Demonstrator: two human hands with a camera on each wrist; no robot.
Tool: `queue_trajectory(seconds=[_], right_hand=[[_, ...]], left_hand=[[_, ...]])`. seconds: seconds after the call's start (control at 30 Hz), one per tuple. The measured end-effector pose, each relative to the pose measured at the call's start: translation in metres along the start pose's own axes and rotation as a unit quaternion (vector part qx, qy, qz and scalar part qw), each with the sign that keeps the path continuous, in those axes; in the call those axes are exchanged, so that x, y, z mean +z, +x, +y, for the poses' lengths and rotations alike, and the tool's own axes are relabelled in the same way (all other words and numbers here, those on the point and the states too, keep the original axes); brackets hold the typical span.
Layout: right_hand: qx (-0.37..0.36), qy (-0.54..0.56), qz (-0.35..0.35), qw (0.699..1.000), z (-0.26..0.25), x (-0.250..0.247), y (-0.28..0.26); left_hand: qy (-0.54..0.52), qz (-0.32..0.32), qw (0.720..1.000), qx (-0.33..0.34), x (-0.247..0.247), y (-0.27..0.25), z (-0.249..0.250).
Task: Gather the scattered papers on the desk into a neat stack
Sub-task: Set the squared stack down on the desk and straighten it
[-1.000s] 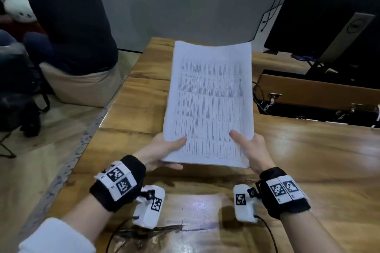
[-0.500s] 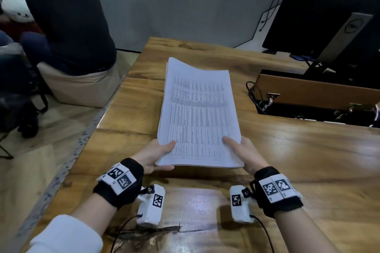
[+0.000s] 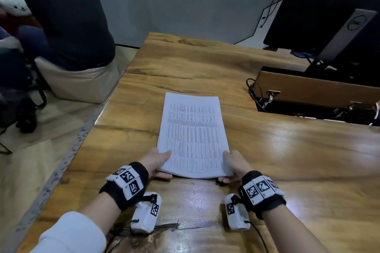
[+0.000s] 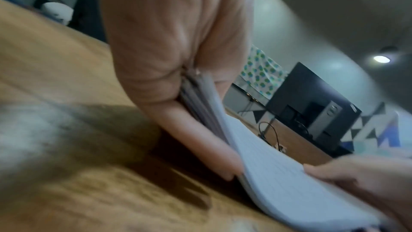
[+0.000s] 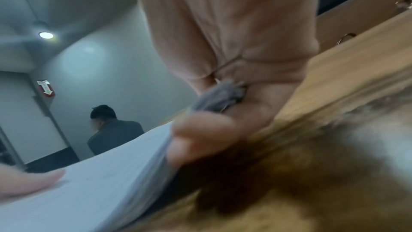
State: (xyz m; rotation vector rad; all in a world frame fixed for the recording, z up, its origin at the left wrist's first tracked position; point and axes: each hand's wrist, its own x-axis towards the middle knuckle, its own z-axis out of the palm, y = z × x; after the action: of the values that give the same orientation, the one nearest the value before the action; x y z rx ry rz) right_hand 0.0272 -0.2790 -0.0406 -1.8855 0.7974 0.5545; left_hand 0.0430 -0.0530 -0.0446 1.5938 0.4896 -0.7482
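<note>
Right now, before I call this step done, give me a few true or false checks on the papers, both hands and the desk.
1. Both hands grip the paper stack at its near corners. True: left hand, right hand.
2. The stack stands upright on its edge. False: it lies nearly flat on the desk, with the near end still lifted in the hands.
3. Loose sheets lie scattered beside the stack. False: none show in these views.
4. The top sheet is printed in rows. True.
5. The monitor stands at the desk's left edge. False: it is at the far right.
</note>
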Motion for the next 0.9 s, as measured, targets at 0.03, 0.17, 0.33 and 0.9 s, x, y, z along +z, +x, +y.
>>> queue_trajectory(seconds=[0.03, 0.17, 0.33, 0.9], right_hand=[[-0.006, -0.005, 0.008, 1.0, -0.001, 0.004, 0.001], [-0.051, -0.054, 0.025, 0.997, -0.002, 0.007, 0.005], [-0.05, -0.04, 0.023, 0.998, 0.0, 0.006, 0.005], [-0.172, 0.007, 0.134, 0.976, -0.019, -0.066, 0.04]], left_hand=[[0.02, 0.007, 1.0, 0.006, 0.003, 0.003, 0.0], [0.038, 0.018, 0.999, 0.012, 0.005, 0.008, 0.004], [0.029, 0.02, 0.999, 0.006, 0.006, 0.005, 0.003], [0.064, 0.073, 0.986, 0.133, 0.063, 0.026, 0.066]])
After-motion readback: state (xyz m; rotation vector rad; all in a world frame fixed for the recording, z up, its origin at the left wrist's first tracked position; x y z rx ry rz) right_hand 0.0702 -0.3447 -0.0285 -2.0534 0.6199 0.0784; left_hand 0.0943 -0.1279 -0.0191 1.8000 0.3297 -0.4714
